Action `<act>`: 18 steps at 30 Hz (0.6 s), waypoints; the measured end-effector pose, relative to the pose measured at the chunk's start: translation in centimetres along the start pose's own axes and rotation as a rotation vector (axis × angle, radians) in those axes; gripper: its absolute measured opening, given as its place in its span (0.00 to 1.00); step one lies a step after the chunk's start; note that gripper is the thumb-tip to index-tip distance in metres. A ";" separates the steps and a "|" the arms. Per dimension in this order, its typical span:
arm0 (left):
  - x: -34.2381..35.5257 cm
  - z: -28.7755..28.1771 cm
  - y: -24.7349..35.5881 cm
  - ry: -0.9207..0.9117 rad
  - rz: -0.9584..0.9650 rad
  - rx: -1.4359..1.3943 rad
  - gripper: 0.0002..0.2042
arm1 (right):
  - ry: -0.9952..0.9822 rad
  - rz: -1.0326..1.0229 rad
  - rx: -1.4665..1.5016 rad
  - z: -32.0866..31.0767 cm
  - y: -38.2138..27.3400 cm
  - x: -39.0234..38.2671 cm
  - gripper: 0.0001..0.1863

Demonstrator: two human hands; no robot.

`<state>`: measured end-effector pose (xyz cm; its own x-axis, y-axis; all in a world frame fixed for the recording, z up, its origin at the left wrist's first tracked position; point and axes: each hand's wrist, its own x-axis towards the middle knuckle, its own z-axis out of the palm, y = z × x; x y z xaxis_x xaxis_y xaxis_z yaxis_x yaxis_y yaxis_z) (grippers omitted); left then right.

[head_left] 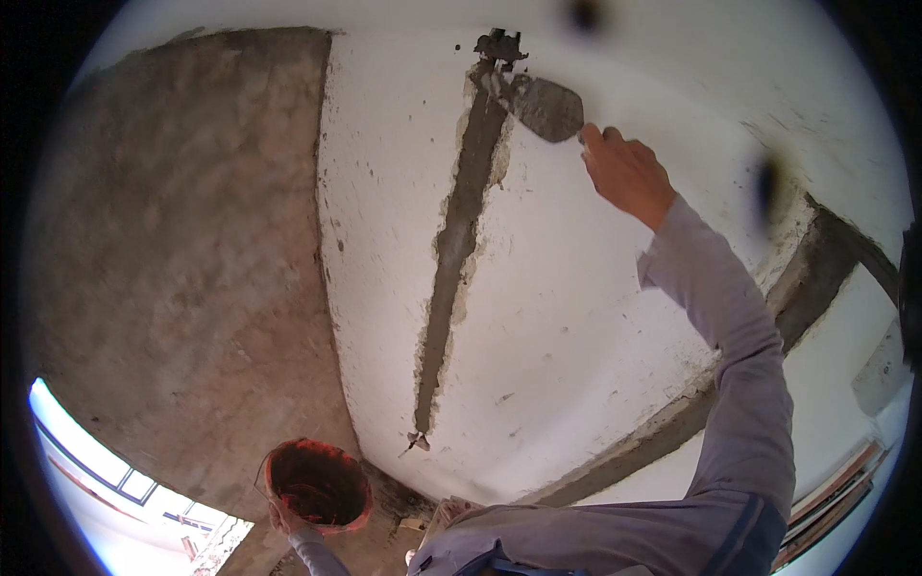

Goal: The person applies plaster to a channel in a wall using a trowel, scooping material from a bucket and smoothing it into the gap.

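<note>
My right hand (629, 173) is raised high, its fingers closed around the handle of a pointing trowel. The grey, mortar-smeared trowel blade (549, 108) lies at the upper part of a mortar-filled channel (459, 221) in the white wall. Just above the blade, a dark opening with rough mortar (498, 44) marks the channel's top. Down at the lower left, my left hand (286, 520) grips the side of a red bucket (359, 488). Its inside is dark and stained; whatever lies at the bottom is hard to make out.
A bare grey-brown wall (182, 230) meets the white wall (567, 317) at the left. Another mortar-filled channel (663, 437) slants across the right side. Long boards (836, 499) lie at the lower right, and a bright window (125, 475) stands at the lower left.
</note>
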<state>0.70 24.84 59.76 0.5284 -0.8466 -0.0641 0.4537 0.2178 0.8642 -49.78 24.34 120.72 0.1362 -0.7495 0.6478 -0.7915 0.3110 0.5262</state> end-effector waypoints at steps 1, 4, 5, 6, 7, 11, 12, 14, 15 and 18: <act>0.3 -0.2 -0.9 -0.004 0.000 0.047 0.20 | 0.005 -0.005 -0.030 0.2 0.4 0.9 0.10; -1.6 2.4 -0.4 -0.013 -0.086 0.026 0.19 | 0.058 -0.072 -0.115 1.7 1.9 3.1 0.09; -2.4 3.1 0.5 -0.007 -0.117 -0.003 0.19 | 0.071 -0.074 -0.154 1.9 1.9 3.9 0.08; -2.2 2.7 0.0 -0.010 -0.123 -0.031 0.19 | 0.089 -0.073 -0.188 1.7 1.8 4.5 0.07; -1.6 2.4 -0.8 -0.016 -0.128 -0.054 0.18 | 0.104 -0.068 -0.221 1.7 1.8 5.2 0.07; -1.5 2.2 -0.4 -0.152 -0.046 0.037 0.19 | -0.122 0.087 -0.049 -0.6 1.6 8.2 0.08; -1.3 2.0 -0.5 -0.077 -0.080 0.025 0.19 | -0.126 0.114 0.004 -1.3 1.1 8.1 0.10; -0.6 1.4 -1.2 0.069 -0.151 -0.004 0.19 | -0.153 0.115 0.066 -0.1 1.7 7.4 0.12; -0.6 1.3 -1.3 0.032 -0.127 -0.054 0.20 | -0.171 0.117 0.091 0.1 1.7 6.8 0.12; -0.9 -0.2 -0.3 -0.039 -0.045 -0.095 0.22 | -0.301 0.103 0.063 -0.4 0.7 4.4 0.15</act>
<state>0.23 25.67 59.39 0.4784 -0.8744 -0.0807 0.5430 0.2224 0.8098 -49.53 21.54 124.14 -0.1212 -0.8584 0.4985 -0.8287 0.3639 0.4252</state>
